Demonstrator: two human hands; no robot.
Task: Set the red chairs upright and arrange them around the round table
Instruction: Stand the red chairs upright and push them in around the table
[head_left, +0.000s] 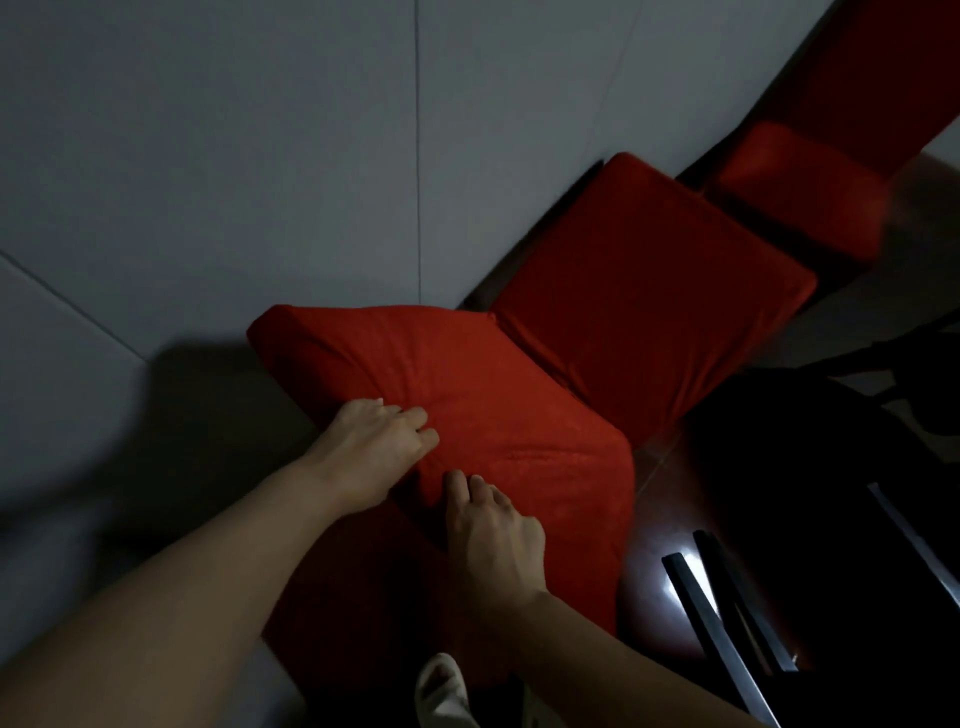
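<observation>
Dim grey wall panels fill the upper left, meeting a dark reddish floor that catches one bright glare low on the right. Against that wall sits the nearest red chair, its fabric-covered padding tilted toward the person, with a second red cushioned part angled up behind it and touching it along a crease. Whether this chair stands on its legs cannot be told from here. The left hand grips the near upper edge, fingers curled together and bunching the cloth. The right hand lies just beside it, lower down, fingers bent and pressed into the same red cover. Farther along the wall, near the upper right corner, another red chair shows, blurred. On the right, dark metal legs and a black shadowed shape stand close to the chair. A pale shoe peeks in at the bottom edge.
</observation>
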